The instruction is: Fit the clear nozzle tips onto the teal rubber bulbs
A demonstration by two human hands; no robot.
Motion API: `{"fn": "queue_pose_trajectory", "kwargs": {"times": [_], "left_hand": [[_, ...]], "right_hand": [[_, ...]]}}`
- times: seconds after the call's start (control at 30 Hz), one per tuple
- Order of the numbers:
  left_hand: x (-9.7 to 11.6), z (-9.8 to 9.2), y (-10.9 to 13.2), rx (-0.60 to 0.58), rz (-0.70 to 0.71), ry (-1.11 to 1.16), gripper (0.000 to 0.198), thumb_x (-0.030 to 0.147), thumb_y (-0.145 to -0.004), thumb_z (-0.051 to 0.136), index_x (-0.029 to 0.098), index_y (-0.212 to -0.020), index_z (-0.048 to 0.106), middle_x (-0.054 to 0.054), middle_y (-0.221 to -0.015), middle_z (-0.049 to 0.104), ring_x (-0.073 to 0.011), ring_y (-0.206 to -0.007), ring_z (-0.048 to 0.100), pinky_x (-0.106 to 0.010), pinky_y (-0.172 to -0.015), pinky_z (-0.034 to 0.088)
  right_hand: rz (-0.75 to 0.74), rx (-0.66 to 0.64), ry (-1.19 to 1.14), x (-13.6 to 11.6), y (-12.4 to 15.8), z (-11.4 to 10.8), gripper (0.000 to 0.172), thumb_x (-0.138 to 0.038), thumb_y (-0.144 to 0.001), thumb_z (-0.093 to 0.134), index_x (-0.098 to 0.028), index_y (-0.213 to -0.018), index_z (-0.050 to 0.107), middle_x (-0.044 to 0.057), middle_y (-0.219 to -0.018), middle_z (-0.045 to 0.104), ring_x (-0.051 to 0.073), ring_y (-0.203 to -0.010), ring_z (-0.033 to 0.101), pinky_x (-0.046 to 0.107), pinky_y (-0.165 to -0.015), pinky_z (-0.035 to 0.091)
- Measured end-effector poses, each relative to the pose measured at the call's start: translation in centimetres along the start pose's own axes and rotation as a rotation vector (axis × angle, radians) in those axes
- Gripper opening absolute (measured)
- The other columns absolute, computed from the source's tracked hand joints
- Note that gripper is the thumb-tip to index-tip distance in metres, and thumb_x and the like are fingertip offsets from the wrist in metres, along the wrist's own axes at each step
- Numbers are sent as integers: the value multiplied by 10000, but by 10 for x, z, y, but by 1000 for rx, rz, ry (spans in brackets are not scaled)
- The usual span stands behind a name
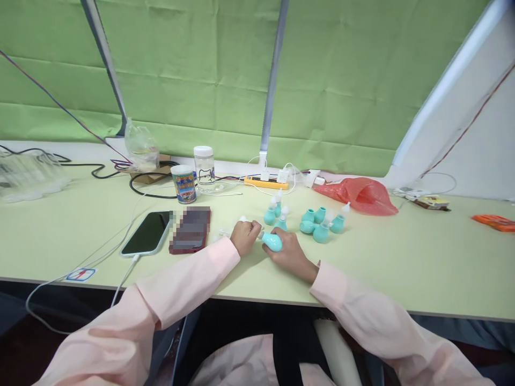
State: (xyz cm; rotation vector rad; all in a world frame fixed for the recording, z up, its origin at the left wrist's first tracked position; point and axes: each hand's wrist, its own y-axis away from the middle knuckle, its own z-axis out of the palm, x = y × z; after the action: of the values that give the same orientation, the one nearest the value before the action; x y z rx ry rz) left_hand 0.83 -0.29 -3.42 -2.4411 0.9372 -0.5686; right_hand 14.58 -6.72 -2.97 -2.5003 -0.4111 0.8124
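Observation:
My right hand [293,252] is wrapped around a teal rubber bulb [272,242] of a nasal aspirator, its neck pointing left. My left hand [245,238] pinches a clear tip at the bulb's neck, mostly hidden by the fingers. Just beyond my hands stand several teal bulbs with clear tips fitted, such as one aspirator [269,215]. To the right is another group: bare bulbs like this one [320,215] and aspirators with tips [338,223]. Left of my left hand, a few clear pieces [223,233] lie on the table, too small to make out.
A phone [148,234] on a charging cable and a dark red phone-like item [190,230] lie at left. Behind are a noodle cup [184,184], a lidded jar [204,167], an orange power strip [265,183] and a red plastic bag [356,196]. An orange tool [494,222] lies far right.

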Motion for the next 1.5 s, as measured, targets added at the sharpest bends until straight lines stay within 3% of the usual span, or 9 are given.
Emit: {"fn": "queue_pose_trajectory", "kwargs": {"times": [0.17, 0.4, 0.53, 0.73, 0.87, 0.97, 1.1, 1.27, 1.5], "left_hand": [[-3, 1, 0, -24, 70, -160, 255, 137, -783, 262, 91, -733, 508, 6, -417, 404, -109, -390, 366, -236, -444, 255], [-2, -4, 0, -66, 147, -235, 217, 116, -762, 296, 80, -803, 506, -31, -484, 475, -134, -445, 426, -244, -449, 234], [0, -7, -3, -53, 105, -97, 250, 147, -776, 284, 87, -748, 525, -28, -478, 474, -121, -431, 400, -245, -445, 213], [-3, -32, -15, 52, -99, 206, 513, 294, -843, 109, 128, -552, 497, 2, -447, 452, -87, -446, 411, -205, -484, 288], [-14, -46, -20, 84, -149, 97, 343, 286, -807, 259, 143, -724, 559, -12, -587, 545, -113, -562, 473, -216, -548, 336], [-19, -39, -20, 15, -63, -87, 256, 256, -752, 384, 163, -914, 558, -57, -842, 585, -179, -791, 480, -273, -669, 363], [-18, -17, -14, -146, 97, -223, 365, 210, -739, 417, 229, -1102, 448, -38, -1179, 442, -275, -1034, 338, -413, -787, 318], [-16, -2, -11, -265, 178, -225, 340, 172, -766, 382, 243, -1096, 417, -21, -1040, 550, -246, -1041, 338, -517, -842, 212], [-13, -4, -15, -229, 121, -180, 185, 200, -734, 451, 178, -910, 503, -66, -911, 565, -208, -991, 385, -430, -806, 264]], "right_hand": [[166, -77, -331, -5, -4, 1, 202, -259, -558, 576, -172, -557, 394, -48, -508, 424, 83, -473, 395, 207, -447, 291], [512, -457, -841, -11, -10, -11, 284, -253, -562, 586, -191, -551, 310, -109, -366, 249, 26, -320, 184, 179, -328, 129], [526, -554, -980, -11, -11, -15, 288, -240, -561, 611, -188, -584, 329, -111, -393, 245, 16, -336, 165, 169, -332, 117], [403, -300, -993, -4, -16, -14, 216, -353, -674, 523, -161, -635, 432, -69, -411, 338, 36, -355, 276, 173, -340, 147], [340, -105, -931, 2, -17, -13, 201, -338, -673, 531, -151, -636, 466, -32, -495, 450, 45, -378, 351, 189, -366, 241], [295, -47, -886, 3, -17, -13, 195, -328, -651, 548, -149, -619, 478, -8, -587, 496, 58, -398, 404, 210, -394, 307], [262, 18, -871, 2, -18, -13, 167, -296, -627, 565, -158, -621, 471, -29, -543, 460, 69, -397, 413, 218, -403, 322], [247, 2, -864, 2, -18, -13, 142, -251, -592, 581, -158, -630, 481, -40, -517, 438, 67, -400, 403, 221, -415, 326], [253, -22, -755, 1, -17, -14, 105, -243, -585, 554, -157, -617, 504, -41, -491, 425, 74, -410, 402, 222, -435, 337]]}}
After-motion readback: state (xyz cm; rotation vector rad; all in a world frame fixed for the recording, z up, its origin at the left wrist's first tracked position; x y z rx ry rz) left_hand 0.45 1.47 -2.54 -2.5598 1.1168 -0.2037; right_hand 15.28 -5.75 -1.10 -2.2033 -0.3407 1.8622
